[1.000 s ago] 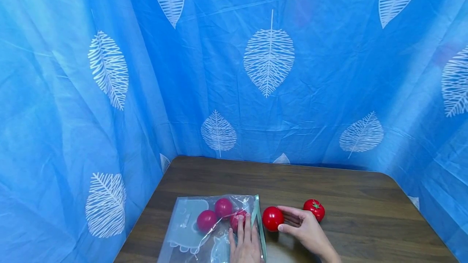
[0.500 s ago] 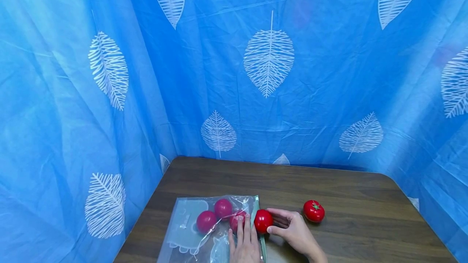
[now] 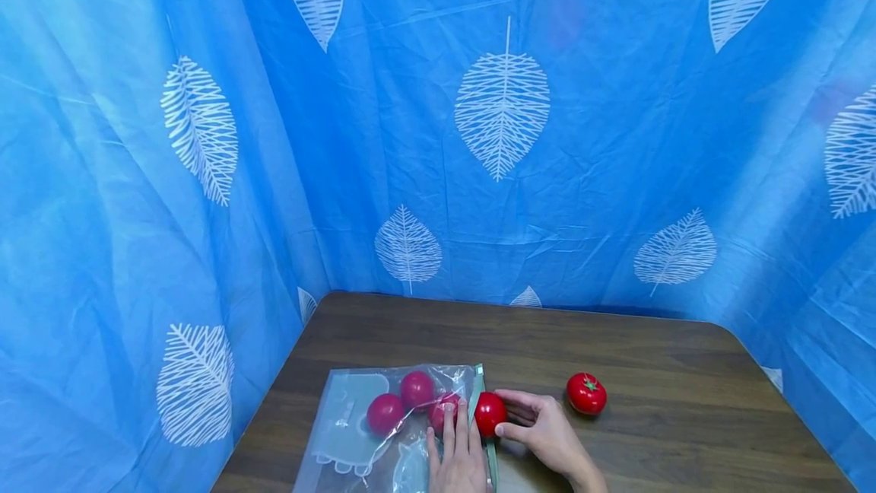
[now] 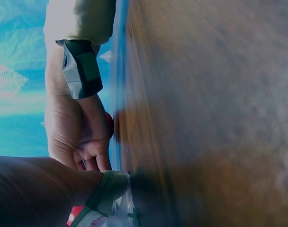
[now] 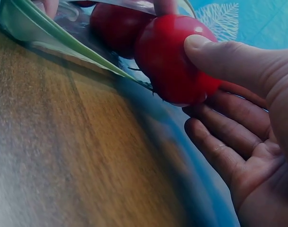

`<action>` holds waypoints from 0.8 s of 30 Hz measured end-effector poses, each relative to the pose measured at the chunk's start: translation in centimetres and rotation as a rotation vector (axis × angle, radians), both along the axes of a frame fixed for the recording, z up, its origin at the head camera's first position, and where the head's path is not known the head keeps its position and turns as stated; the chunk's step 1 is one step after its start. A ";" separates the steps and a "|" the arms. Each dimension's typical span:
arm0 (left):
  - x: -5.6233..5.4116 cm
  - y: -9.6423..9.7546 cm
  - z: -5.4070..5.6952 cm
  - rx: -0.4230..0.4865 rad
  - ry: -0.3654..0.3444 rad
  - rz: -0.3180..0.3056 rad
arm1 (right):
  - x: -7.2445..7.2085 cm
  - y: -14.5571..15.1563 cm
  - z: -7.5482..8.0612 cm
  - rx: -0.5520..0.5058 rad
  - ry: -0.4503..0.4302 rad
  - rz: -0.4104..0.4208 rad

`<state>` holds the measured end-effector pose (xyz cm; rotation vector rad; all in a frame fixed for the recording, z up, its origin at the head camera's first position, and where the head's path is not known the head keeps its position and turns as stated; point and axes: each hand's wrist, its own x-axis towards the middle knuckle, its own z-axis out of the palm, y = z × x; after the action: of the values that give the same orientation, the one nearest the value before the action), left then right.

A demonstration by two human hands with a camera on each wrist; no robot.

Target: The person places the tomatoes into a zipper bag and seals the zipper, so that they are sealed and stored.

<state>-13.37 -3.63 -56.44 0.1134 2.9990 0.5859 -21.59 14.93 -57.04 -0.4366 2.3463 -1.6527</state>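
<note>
A clear zip bag (image 3: 352,394) with a green zip strip (image 3: 480,379) lies flat at the front left of the table, its mouth facing right. Three red tomatoes show through the film. Over the bag my left hand (image 3: 458,466) lies palm down with fingers stretched across the film; in the right wrist view its thumb (image 5: 47,7) sits at the gaping mouth, behind the zip strip. My right hand (image 3: 550,436) pinches a glossy red tomato (image 5: 175,59) between thumb and fingers, right at the mouth. A tomato (image 5: 115,28) inside appears just past it.
Another red tomato (image 3: 586,393) with a green calyx stands on the wooden table (image 3: 671,402), to the right of my right hand. Behind and beside the table hangs a blue curtain (image 3: 588,173) with white leaf prints.
My right hand has carried its tomato left, from beside the bag to the mouth, leaving the lone tomato farther from it. My left hand and the bag stay put.
</note>
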 end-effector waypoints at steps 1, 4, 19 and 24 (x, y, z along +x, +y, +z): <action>0.0 0.0 0.0 -0.003 0.012 0.001 | 0.0 0.0 0.0 0.000 0.003 0.000; 0.1 0.1 -0.1 -0.009 0.028 0.004 | -0.1 -0.2 -0.1 -0.006 0.005 0.003; 0.2 0.5 -0.1 -0.079 0.093 0.004 | -0.4 -1.0 -0.6 -0.011 0.022 0.043; 0.3 0.6 -0.4 -0.109 0.159 0.013 | -0.5 -1.5 -0.7 -0.002 0.048 0.050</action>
<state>-13.05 -2.99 -56.81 0.1401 3.1795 0.4328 -22.07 13.47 -57.77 -0.5362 2.3484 -1.6397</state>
